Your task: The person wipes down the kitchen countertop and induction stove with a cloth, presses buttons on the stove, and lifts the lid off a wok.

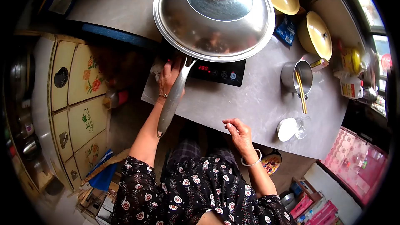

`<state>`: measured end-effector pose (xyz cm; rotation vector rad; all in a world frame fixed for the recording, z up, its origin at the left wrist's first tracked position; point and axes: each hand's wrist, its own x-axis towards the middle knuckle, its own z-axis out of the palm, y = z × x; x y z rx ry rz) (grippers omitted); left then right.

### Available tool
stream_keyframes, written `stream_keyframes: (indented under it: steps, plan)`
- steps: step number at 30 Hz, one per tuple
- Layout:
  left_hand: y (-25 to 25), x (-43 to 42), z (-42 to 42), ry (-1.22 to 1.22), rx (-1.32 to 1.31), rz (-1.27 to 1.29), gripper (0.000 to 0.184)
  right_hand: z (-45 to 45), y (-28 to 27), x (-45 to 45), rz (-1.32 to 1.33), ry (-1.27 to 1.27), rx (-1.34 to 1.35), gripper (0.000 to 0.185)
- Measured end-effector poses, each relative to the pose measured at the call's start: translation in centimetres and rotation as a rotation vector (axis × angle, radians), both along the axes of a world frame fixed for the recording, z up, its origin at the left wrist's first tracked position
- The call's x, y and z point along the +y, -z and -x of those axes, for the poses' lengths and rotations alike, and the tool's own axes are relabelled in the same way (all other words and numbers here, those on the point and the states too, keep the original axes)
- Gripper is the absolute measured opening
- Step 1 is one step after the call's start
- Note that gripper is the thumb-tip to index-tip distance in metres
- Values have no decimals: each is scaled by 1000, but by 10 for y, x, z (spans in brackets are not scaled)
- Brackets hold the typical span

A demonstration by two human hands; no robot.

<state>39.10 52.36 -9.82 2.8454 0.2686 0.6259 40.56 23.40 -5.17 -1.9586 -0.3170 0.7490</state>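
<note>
A large steel wok with a domed lid (175, 25) sits on a black induction cooker (216, 77) whose red display is lit. The lid has a glass window and a round knob. The wok's long grey handle (171, 100) points toward me. My left hand (168, 77) is beside the handle, at the cooker's near left edge, its fingers stretched forward; the fingertips are partly in shadow under the wok, and contact cannot be made out. A pale crumpled thing (156, 69) lies next to it. At the counter's front edge my right hand (239, 133) hovers, loosely curled and holding nothing.
On the grey counter (200, 108) stand a steel pot (290, 77) with chopsticks (301, 91), a white bowl (286, 129) and a clear glass (303, 127). Yellow lids (318, 33), a blue packet (286, 30) and bottles line the wall. A flowered cabinet (79, 100) stands left.
</note>
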Motion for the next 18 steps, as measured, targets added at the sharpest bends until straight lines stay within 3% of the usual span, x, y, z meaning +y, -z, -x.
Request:
stream_keyframes:
  steps: [3, 4, 7, 11, 15, 18]
  plan:
    - [-9, -23, -6, -114, 5, -4, 42, -2, -2, -6, 4, 1, -3, 11]
    - [-11, -31, -6, -140, 68, 14, 34, -3, -1, -8, 4, 0, -5, 11]
    - [0, -44, -22, -78, -75, 154, 40, -4, 2, -17, 18, -2, 10, 11]
    - [-1, -73, -38, -160, -61, 62, 37, -6, 1, -24, 1, 4, 23, 11]
    - [3, -110, -50, 9, -78, 54, 31, -8, -3, -32, 12, 6, 43, 12]
    - [-9, -133, -53, 130, -80, 284, 30, -9, -4, -37, 1, 10, 27, 12]
